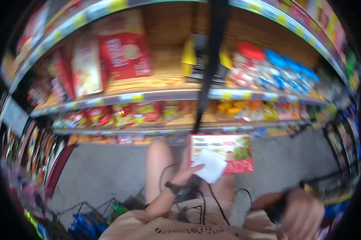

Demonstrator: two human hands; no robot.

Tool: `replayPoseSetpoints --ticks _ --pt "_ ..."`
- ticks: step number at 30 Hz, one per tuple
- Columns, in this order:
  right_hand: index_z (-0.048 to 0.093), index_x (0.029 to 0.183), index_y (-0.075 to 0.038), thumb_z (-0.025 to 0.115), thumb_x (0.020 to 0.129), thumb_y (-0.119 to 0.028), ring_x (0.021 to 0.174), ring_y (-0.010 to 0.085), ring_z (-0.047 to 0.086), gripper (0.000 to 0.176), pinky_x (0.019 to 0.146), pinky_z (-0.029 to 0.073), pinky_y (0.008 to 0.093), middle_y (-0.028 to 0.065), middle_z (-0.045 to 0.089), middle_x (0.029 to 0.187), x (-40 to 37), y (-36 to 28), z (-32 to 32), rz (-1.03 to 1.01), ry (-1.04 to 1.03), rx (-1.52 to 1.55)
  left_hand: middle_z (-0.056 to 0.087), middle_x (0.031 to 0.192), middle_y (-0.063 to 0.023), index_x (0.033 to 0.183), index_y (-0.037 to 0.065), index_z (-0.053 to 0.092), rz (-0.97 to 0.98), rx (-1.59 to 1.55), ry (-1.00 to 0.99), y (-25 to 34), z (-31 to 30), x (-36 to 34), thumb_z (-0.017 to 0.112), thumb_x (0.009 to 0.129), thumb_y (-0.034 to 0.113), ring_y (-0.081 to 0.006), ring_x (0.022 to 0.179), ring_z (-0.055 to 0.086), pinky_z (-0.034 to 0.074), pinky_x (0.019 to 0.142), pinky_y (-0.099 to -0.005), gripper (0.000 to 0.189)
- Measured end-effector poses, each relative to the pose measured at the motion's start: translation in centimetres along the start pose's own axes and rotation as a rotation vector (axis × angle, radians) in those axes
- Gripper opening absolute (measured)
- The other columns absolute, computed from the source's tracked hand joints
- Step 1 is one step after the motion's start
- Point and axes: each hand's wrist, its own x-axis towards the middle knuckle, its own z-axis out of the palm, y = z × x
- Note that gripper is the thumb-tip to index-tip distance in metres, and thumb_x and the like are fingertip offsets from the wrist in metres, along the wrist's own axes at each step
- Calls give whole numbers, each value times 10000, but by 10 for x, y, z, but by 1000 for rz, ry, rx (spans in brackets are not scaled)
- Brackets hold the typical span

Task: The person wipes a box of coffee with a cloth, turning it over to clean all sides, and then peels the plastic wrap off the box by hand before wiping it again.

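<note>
My left hand (184, 173) is closed at the left edge of a flat printed box (241, 154), white on top and red along the bottom, with a picture of green leaves. Its thumb presses a folded white cloth or paper (211, 167) against the front of the box. Both are held over my lap, below the lowest shelf. At the lower right, my right hand (302, 214) is raised near my body, away from the box. Motion smears its fingers, and a dark band shows at the wrist.
Store shelves (168, 95) curve across the front, bearing red packages (126, 56), jars with a red lid (250, 51) and blue lids (282, 60). A black strap (208, 68) hangs before them. Wire racks (82, 210) and more goods flank me; dark cables (214, 196) cross my lap.
</note>
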Motion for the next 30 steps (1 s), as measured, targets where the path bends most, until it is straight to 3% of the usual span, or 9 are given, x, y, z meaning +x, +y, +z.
replayPoseSetpoints --ticks 3,6,9,12,15,19,23,26,30 --pt "725 871 22 715 733 -61 731 252 664 162 658 503 350 171 706 842 18 9 13 13 15 -135 438 1448 -114 1550 170 158 -105 -111 16 6 6 -3 739 766 -39 -261 1325 445 398 1081 -406 998" --pt "710 948 34 702 800 -14 716 259 654 156 634 495 323 146 699 842 34 35 30 133 -51 -583 405 1472 -131 1548 176 117 -154 -125 -2 0 0 -3 726 792 -51 -264 1338 432 419 1068 -402 997" --pt "613 1211 4 703 864 -194 1034 307 637 410 837 499 367 174 649 1171 10 65 45 332 -461 -748 392 1484 -136 1555 180 110 -143 -153 -22 4 1 -2 725 790 -50 -263 1340 427 400 1082 -398 1008" --pt "473 1393 -36 659 869 -231 1312 350 469 589 1028 422 446 175 485 1425 -61 111 59 408 -592 -982 365 1504 -142 1561 169 108 -114 -162 -45 3 0 -2 689 791 -52 -261 1357 402 379 1095 -394 990" --pt "365 1470 -54 638 880 -278 1431 350 313 687 1110 330 492 160 345 1535 -91 132 65 515 -646 -1118 339 1523 -142 1560 159 143 -82 -153 -2 4 1 -5 617 804 -13 -262 1379 373 359 1109 -380 909" --pt "360 1481 -37 575 918 -417 1419 343 329 712 1117 272 534 160 346 1545 -104 134 59 581 -516 -1350 335 1525 -149 1550 102 161 -53 -343 37 -1 0 -3 568 837 58 -251 1368 396 329 1128 -376 823" --pt "356 1487 -34 504 961 -434 1436 395 286 677 1126 243 561 190 306 1563 -110 149 19 782 -202 -1522 336 1521 -153 1555 116 130 -56 -152 -3 17 8 -3 601 884 87 -253 1383 381 309 1141 -385 820" --pt "337 1500 -43 502 972 -399 1438 435 254 658 1132 229 567 198 281 1573 -110 154 6 822 -167 -1469 310 1535 -148 1560 136 101 -33 -121 -60 17 9 -6 621 894 68 -250 1404 348 296 1149 -391 848" --pt "359 1509 -135 520 969 -368 1444 435 234 610 1138 212 570 188 279 1575 -90 159 31 620 -406 -1219 264 1559 -139 1567 171 79 1 -92 -101 13 8 -8 624 882 17 -240 1420 314 296 1151 -391 888"
